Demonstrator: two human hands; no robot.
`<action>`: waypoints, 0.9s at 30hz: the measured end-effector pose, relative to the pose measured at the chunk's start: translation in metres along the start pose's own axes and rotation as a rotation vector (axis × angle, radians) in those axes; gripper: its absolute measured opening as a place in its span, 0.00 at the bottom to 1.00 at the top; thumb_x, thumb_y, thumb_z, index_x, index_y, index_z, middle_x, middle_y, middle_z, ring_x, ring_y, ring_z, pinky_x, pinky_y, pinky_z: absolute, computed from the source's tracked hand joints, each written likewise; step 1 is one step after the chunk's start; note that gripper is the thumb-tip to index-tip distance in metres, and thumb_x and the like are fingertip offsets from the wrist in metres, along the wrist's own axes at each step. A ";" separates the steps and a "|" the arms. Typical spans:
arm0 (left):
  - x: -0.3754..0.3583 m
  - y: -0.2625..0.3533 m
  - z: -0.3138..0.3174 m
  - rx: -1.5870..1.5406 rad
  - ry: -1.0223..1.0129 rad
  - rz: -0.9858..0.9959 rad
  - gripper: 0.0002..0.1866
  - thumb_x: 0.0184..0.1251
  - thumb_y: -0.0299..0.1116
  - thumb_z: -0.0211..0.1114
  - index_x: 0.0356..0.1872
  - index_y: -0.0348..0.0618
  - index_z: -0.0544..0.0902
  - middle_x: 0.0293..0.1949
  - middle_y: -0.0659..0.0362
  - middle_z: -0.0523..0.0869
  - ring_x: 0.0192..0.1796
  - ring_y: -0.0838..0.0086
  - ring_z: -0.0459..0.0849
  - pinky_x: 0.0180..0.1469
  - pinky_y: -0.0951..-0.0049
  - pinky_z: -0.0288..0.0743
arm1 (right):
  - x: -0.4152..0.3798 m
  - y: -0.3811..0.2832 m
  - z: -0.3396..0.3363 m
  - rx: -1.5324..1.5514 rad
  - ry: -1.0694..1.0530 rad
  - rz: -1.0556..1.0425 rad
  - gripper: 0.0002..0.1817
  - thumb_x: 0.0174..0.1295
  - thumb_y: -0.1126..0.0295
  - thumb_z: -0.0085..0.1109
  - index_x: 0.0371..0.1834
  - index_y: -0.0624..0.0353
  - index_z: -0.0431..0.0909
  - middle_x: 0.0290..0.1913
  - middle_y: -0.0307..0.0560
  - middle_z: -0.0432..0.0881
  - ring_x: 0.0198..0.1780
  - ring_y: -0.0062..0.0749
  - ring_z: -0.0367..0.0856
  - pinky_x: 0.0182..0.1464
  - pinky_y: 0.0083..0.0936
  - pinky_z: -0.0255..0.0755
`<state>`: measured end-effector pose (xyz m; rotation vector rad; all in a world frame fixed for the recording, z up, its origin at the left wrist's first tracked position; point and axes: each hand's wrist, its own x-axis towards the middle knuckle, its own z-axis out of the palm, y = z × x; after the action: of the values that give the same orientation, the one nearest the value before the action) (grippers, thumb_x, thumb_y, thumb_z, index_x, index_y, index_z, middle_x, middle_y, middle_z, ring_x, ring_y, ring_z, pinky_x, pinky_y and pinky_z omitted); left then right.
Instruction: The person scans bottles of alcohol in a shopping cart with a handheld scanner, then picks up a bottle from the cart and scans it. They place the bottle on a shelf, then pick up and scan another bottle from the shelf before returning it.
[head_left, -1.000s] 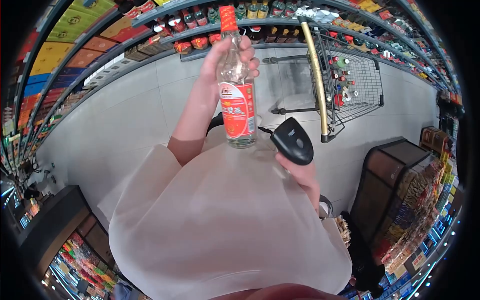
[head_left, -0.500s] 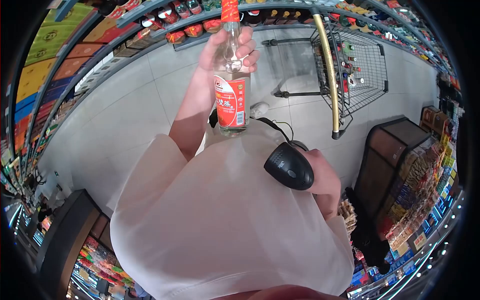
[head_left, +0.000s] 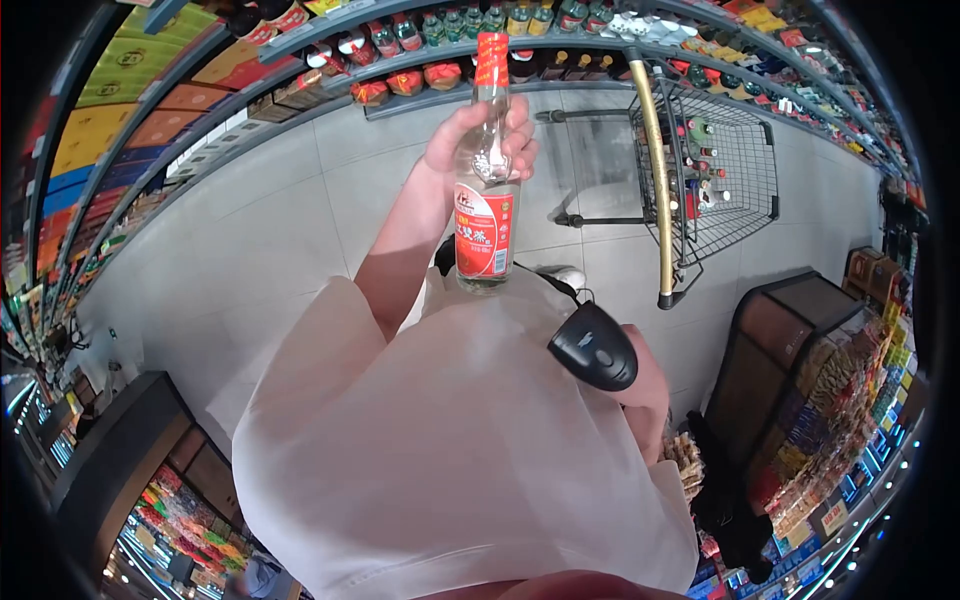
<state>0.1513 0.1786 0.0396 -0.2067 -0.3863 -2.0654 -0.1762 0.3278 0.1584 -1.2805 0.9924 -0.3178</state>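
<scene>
My left hand is wrapped round the neck and shoulder of a clear glass bottle. The bottle is upright in front of my chest, with a red and white label and a red-wrapped cap. At my right side, a black handheld barcode scanner is in my right hand. Most of the fingers of that hand are hidden behind the scanner, whose rounded top faces up at me. A gap separates the scanner from the bottle.
A shopping cart with several bottles inside stands ahead on the right. Shelves of bottles curve along the front, with coloured boxes on the left. Display stands are at right and lower left. Grey floor tiles lie between.
In the view, the bottle in my left hand has shifted right and slightly down. The scanner also sits a little further right and lower. Both hands keep their hold.
</scene>
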 end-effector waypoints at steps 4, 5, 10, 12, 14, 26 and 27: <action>0.014 -0.037 0.032 0.206 0.170 -0.070 0.20 0.71 0.47 0.69 0.48 0.43 0.75 0.36 0.57 0.84 0.46 0.63 0.86 0.50 0.62 0.82 | -0.008 0.033 -0.029 0.547 0.172 0.009 0.14 0.67 0.64 0.71 0.47 0.59 0.78 0.31 0.42 0.81 0.32 0.28 0.80 0.35 0.27 0.73; 0.020 -0.052 0.042 0.339 0.227 -0.095 0.18 0.71 0.45 0.69 0.48 0.43 0.76 0.37 0.57 0.85 0.46 0.64 0.87 0.51 0.62 0.82 | -0.011 0.045 -0.035 0.690 0.271 0.028 0.18 0.70 0.61 0.68 0.52 0.60 0.74 0.30 0.42 0.79 0.30 0.27 0.77 0.34 0.26 0.71; 0.077 -0.170 0.123 0.768 0.236 -0.176 0.17 0.66 0.39 0.71 0.45 0.42 0.75 0.36 0.57 0.85 0.44 0.65 0.86 0.49 0.65 0.79 | -0.055 0.106 -0.096 0.977 0.257 0.008 0.14 0.77 0.59 0.59 0.55 0.56 0.75 0.57 0.56 0.85 0.57 0.42 0.87 0.53 0.36 0.84; 0.105 -0.221 0.152 0.888 0.188 -0.205 0.16 0.64 0.34 0.72 0.45 0.41 0.76 0.38 0.57 0.86 0.44 0.67 0.86 0.50 0.65 0.79 | -0.072 0.122 -0.118 0.999 0.219 0.003 0.17 0.77 0.55 0.60 0.57 0.55 0.74 0.63 0.56 0.81 0.63 0.45 0.84 0.57 0.41 0.83; 0.132 -0.279 0.178 1.213 0.247 -0.274 0.13 0.60 0.25 0.71 0.44 0.39 0.80 0.40 0.58 0.87 0.47 0.71 0.86 0.53 0.65 0.80 | -0.087 0.150 -0.144 1.070 0.219 0.113 0.20 0.77 0.54 0.61 0.61 0.56 0.73 0.63 0.55 0.80 0.63 0.46 0.83 0.59 0.45 0.84; 0.241 -0.517 0.176 1.709 -0.062 -0.206 0.15 0.59 0.30 0.76 0.44 0.37 0.82 0.39 0.53 0.89 0.40 0.63 0.90 0.44 0.64 0.83 | -0.182 0.259 -0.277 1.026 0.363 0.051 0.21 0.75 0.63 0.60 0.66 0.60 0.75 0.61 0.50 0.84 0.56 0.35 0.89 0.57 0.32 0.88; 0.251 -0.530 0.168 1.718 -0.185 -0.117 0.16 0.60 0.33 0.77 0.43 0.38 0.81 0.39 0.51 0.88 0.40 0.57 0.89 0.44 0.61 0.82 | -0.183 0.279 -0.287 1.111 0.404 -0.010 0.20 0.75 0.64 0.61 0.66 0.58 0.76 0.62 0.47 0.83 0.58 0.32 0.88 0.58 0.31 0.86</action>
<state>-0.4353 0.2804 0.1734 0.6703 -2.0716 -1.1787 -0.5852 0.3556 -0.0005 -0.2022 0.9064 -0.9964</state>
